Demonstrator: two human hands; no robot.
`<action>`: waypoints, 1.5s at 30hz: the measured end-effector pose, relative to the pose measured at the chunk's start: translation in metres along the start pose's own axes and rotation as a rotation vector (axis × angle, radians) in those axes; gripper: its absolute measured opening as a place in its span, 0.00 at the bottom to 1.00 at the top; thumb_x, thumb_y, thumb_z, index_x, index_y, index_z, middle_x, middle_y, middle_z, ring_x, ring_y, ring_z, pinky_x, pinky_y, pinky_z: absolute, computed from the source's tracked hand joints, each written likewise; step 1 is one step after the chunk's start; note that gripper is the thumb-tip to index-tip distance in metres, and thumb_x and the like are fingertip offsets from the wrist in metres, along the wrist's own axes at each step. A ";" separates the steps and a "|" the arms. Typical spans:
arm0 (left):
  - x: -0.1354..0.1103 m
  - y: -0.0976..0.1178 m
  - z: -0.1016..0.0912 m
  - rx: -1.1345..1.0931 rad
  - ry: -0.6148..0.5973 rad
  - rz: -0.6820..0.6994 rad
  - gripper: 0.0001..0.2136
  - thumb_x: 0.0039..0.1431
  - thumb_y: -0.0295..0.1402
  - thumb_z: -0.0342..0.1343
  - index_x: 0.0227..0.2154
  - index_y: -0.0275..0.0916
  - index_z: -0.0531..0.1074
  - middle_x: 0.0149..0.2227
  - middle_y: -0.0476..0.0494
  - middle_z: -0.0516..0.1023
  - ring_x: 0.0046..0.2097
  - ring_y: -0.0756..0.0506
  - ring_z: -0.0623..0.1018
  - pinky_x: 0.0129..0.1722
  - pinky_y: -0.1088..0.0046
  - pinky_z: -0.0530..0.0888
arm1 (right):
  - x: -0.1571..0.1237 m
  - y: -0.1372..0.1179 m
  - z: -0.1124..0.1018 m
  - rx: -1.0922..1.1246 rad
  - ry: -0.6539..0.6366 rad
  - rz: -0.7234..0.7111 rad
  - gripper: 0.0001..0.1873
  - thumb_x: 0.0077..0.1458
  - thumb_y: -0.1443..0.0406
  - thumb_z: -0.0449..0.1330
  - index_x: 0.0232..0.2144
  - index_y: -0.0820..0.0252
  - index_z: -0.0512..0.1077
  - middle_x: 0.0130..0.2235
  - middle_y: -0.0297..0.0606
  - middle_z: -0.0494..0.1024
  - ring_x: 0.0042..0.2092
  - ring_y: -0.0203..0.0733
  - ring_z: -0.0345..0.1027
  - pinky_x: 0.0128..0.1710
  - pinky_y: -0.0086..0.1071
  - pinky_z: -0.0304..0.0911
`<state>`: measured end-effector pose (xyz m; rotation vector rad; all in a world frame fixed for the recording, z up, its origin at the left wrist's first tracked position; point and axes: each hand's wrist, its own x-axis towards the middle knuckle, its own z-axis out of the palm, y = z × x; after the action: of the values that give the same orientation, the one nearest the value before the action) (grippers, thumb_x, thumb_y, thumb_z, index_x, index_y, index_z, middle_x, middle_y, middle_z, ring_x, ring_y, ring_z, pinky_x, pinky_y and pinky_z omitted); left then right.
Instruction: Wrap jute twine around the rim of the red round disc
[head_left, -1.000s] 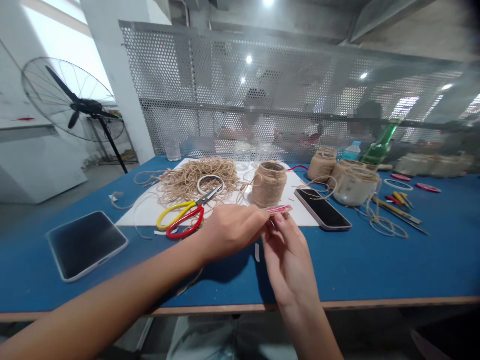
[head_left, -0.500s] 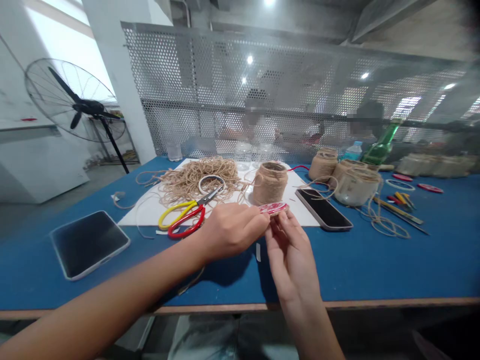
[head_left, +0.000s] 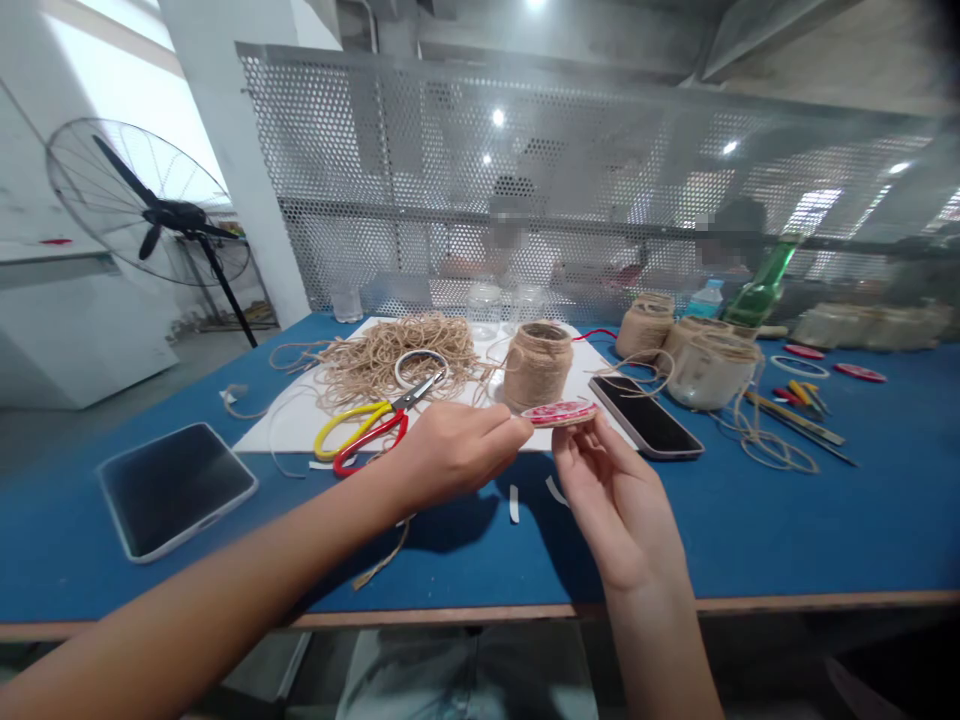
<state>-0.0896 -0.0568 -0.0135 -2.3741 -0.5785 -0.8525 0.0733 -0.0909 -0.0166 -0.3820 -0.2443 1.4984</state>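
Nearby, twine-wrapped jar [head_left: 537,370], contents hidden; fingers [head_left: 516,432] pinch red disc [head_left: 561,412].

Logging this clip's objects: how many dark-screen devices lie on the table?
2: a wide device left of the scissors and a phone right of the central wrapped jar. Any under the twine pile would be hidden.

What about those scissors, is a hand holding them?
No, the scissors lie by the twine pile, with neither the left hand nor the right hand around them.
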 end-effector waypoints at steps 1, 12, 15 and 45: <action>0.000 0.000 -0.001 0.002 0.006 0.004 0.05 0.57 0.28 0.45 0.32 0.38 0.65 0.21 0.53 0.65 0.22 0.54 0.63 0.22 0.78 0.57 | 0.001 -0.001 0.000 0.018 0.002 0.023 0.08 0.53 0.73 0.53 0.34 0.69 0.70 0.32 0.37 0.74 0.35 0.29 0.69 0.41 0.23 0.67; 0.001 -0.001 -0.002 0.076 0.109 0.074 0.05 0.56 0.30 0.49 0.35 0.39 0.65 0.21 0.54 0.65 0.22 0.54 0.63 0.22 0.76 0.56 | -0.001 -0.006 -0.002 0.158 -0.004 0.197 0.11 0.57 0.73 0.46 0.38 0.69 0.67 0.32 0.40 0.75 0.35 0.31 0.70 0.39 0.25 0.69; 0.001 0.000 -0.004 0.133 0.144 0.106 0.05 0.55 0.30 0.51 0.35 0.39 0.64 0.20 0.55 0.65 0.22 0.54 0.62 0.22 0.76 0.55 | -0.004 -0.006 -0.001 0.185 -0.017 0.212 0.12 0.58 0.73 0.45 0.39 0.68 0.67 0.31 0.40 0.74 0.35 0.32 0.70 0.38 0.26 0.69; 0.011 -0.009 -0.022 -0.628 -0.263 -0.317 0.12 0.59 0.31 0.44 0.45 0.41 0.64 0.23 0.54 0.69 0.23 0.55 0.66 0.24 0.81 0.62 | -0.009 0.028 0.002 -0.484 -0.163 -0.362 0.03 0.51 0.67 0.56 0.30 0.61 0.69 0.32 0.32 0.72 0.36 0.31 0.66 0.41 0.27 0.60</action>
<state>-0.0962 -0.0613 0.0109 -3.0485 -0.9177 -0.9681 0.0463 -0.0989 -0.0247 -0.5663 -0.7728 1.1027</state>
